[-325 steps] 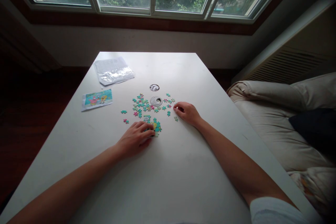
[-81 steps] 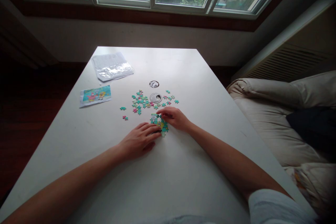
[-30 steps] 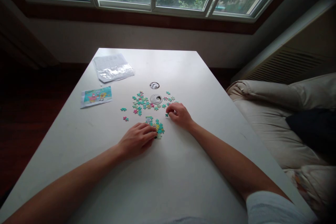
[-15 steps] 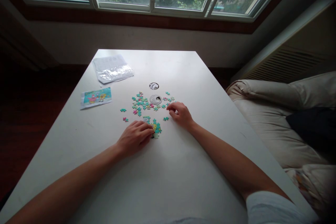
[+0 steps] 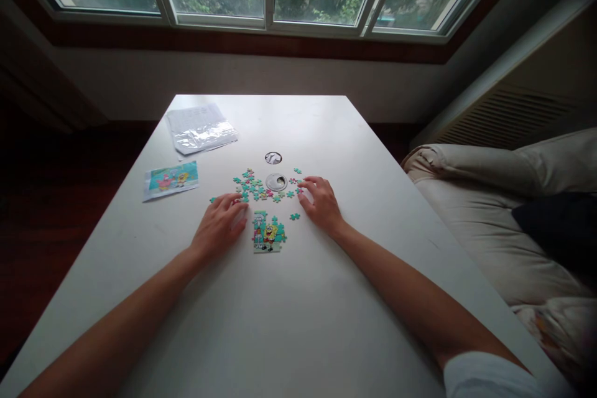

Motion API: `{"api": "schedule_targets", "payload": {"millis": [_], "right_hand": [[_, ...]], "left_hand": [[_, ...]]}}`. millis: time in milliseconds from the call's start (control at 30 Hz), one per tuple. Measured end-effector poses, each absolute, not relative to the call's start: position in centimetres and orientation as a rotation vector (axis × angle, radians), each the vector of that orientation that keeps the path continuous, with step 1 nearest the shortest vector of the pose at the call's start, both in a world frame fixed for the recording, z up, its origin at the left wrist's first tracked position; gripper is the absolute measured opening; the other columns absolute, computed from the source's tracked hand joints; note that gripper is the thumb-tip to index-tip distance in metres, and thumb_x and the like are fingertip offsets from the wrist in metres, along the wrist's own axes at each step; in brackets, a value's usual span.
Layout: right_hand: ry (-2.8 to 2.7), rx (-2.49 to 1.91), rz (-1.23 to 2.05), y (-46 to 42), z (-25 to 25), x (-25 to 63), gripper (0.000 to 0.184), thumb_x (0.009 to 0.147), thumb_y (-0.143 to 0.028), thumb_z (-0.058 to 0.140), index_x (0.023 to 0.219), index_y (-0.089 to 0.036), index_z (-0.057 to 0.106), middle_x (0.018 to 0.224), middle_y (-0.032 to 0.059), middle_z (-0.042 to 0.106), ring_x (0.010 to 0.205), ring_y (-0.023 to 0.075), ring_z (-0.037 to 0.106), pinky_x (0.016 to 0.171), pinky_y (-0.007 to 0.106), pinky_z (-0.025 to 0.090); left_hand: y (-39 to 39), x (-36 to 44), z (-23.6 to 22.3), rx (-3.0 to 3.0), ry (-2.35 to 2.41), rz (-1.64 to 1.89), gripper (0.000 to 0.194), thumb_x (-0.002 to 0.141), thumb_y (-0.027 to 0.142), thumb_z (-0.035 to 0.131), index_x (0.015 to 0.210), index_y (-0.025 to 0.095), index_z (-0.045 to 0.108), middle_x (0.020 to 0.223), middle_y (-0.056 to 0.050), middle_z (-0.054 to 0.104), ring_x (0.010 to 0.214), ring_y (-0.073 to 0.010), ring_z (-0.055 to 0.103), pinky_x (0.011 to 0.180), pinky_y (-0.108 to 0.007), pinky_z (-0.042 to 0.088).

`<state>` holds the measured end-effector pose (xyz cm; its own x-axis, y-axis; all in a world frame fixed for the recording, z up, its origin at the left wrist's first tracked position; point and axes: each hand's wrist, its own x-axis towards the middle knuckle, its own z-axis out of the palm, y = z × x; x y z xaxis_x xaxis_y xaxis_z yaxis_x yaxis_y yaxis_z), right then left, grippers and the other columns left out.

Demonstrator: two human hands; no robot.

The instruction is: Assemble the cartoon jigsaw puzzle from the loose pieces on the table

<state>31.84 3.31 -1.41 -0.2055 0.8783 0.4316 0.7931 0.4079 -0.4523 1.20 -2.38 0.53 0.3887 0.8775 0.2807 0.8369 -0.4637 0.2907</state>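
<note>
A partly joined jigsaw puzzle (image 5: 267,235), showing a yellow square cartoon figure and a grey-green one, lies flat on the white table between my hands. Above it spreads a cluster of loose jigsaw pieces (image 5: 252,188), mostly turquoise with some pink. My left hand (image 5: 219,224) is left of the joined part, fingers apart, the tips over the near left edge of the loose pieces. On the other side my right hand (image 5: 321,204) has its thumb and fingers parted, tips beside a few pieces. A single turquoise piece (image 5: 295,216) lies just left of this hand.
Behind the pieces, a round grey grommet (image 5: 277,182) and a round hole (image 5: 273,158) are set in the table (image 5: 298,311). A cartoon picture sheet (image 5: 171,181) and a clear plastic bag with paper (image 5: 201,129) lie at the left. A beige sofa (image 5: 471,217) stands at the right.
My left hand has moved off the joined puzzle, up and left to the loose pieces, uncovering the picture. My right hand stays about in place, its fingers spread wider. The view has tilted slightly.
</note>
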Motion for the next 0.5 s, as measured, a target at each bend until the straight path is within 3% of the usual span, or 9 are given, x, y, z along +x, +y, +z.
{"api": "schedule_targets", "payload": {"millis": [167,333,500], "right_hand": [[-2.230,-1.504,0.130,3.8,-1.6,31.3,0.049,0.096,-0.047,0.053,0.139,-0.023,0.058,0.153,0.0126,0.045,0.143,0.0316,0.038,0.118,0.050,0.033],[-2.400,-1.571,0.149,5.9,-1.8,31.2,0.067,0.097,-0.061,0.047,0.152,-0.023,0.044,0.166,0.0124,0.026,0.153,0.0327,0.023,0.124,0.053,0.022],[-2.466,-1.424,0.188,8.9,-2.3,31.3,0.062,0.100,-0.059,0.044,0.151,-0.026,0.045,0.165,0.0127,0.032,0.153,0.0338,0.027,0.122,0.059,0.023]], "left_hand": [[-1.1,0.4,1.1,2.519,1.625,0.609,0.028,0.098,0.032,0.052,0.123,0.027,0.064,0.137,-0.008,0.058,0.129,-0.0293,0.051,0.109,-0.050,0.045],[2.0,-0.9,0.6,2.605,1.609,0.551,0.037,0.098,0.040,0.052,0.132,0.026,0.058,0.147,-0.009,0.051,0.138,-0.0301,0.043,0.117,-0.050,0.036],[5.0,-1.5,-1.0,2.571,1.623,0.488,0.063,0.098,0.052,0.050,0.152,0.023,0.038,0.159,-0.012,0.039,0.148,-0.0315,0.033,0.122,-0.052,0.028]]}}
